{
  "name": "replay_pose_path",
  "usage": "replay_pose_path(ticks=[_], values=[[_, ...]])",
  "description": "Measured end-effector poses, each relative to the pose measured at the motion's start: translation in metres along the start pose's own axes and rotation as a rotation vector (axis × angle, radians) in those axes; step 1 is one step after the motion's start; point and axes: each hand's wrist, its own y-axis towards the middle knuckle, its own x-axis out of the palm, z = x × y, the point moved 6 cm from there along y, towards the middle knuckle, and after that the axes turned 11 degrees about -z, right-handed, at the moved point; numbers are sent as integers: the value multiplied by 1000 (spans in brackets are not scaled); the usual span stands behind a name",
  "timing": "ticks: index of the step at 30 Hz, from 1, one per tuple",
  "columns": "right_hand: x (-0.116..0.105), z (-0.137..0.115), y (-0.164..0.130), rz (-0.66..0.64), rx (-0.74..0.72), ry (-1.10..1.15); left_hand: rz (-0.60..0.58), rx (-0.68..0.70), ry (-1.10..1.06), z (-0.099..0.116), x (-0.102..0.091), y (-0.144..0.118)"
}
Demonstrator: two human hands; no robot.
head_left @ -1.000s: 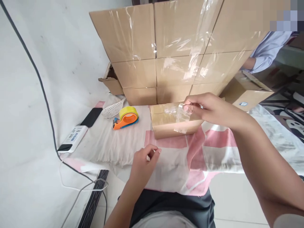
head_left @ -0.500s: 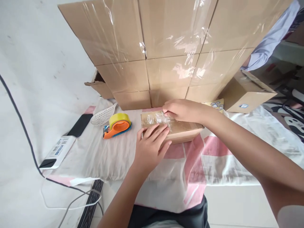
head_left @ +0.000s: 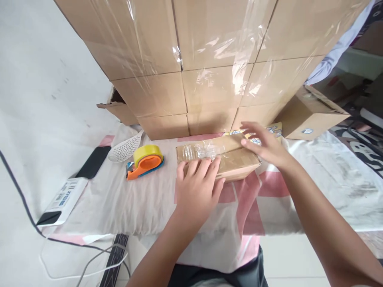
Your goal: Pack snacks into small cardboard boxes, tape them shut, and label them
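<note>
Small cardboard box [head_left: 220, 156]: lies flat at the centre of the cloth-covered table [head_left: 323, 191], long side running from 9 to 3 o'clock, clear tape wrinkled across its top left part.

Left hand [head_left: 199, 187]: at 6 o'clock of the box, palm down, fingers spread and laid flat on the near top edge over the tape; pressing, not gripping.

Right hand [head_left: 265, 143]: at 3 o'clock of the box, fingers extended and loose, resting on the box's right end; nothing clenched in it.

Tape dispenser [head_left: 145, 161]: orange body with a yellow roll, at 9 o'clock of the box, near but apart.

White perforated scoop [head_left: 125, 148]: at 10 o'clock of the dispenser, just beside it.

Black phone [head_left: 93, 161]: at 9 o'clock, near the table's left edge.

White device with label [head_left: 61, 198]: at 8 o'clock, a dark cable trailing from it.

Stack of wrapped cartons [head_left: 209, 56]: at 12 o'clock, film-covered, directly behind the box.

Open carton [head_left: 311, 115]: at 2 o'clock.
</note>
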Motion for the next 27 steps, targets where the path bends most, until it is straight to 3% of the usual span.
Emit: replay_pose_path(ticks=[3, 5, 9, 11, 14, 17, 20, 23, 27], values=[[18, 26, -43, -52, 48, 255, -21, 20, 37, 1, 3, 2], [13, 47, -64, 45, 128, 261, -19, 48, 35, -3, 4, -1], [-40, 89, -93, 425, 354, -44, 10, 57, 58, -21, 0, -12], [-65, 105, -97, 486, 412, -137, 35, 35, 97, -33, -3, -17], [-75, 120, -83, 333, 353, -267, 73, 33, 143, -44, -5, -20], [-54, 125, -57, 67, 188, -457, 98, 32, 159, -47, -3, -19], [-28, 133, -41, -86, 167, -590, 111, 16, 175, -46, -2, -18], [-19, 139, -40, -98, 179, -589, 97, -3, 188, -46, 0, -16], [-46, 146, -58, 37, 187, -474, 88, -47, 184, -47, 2, -15]])
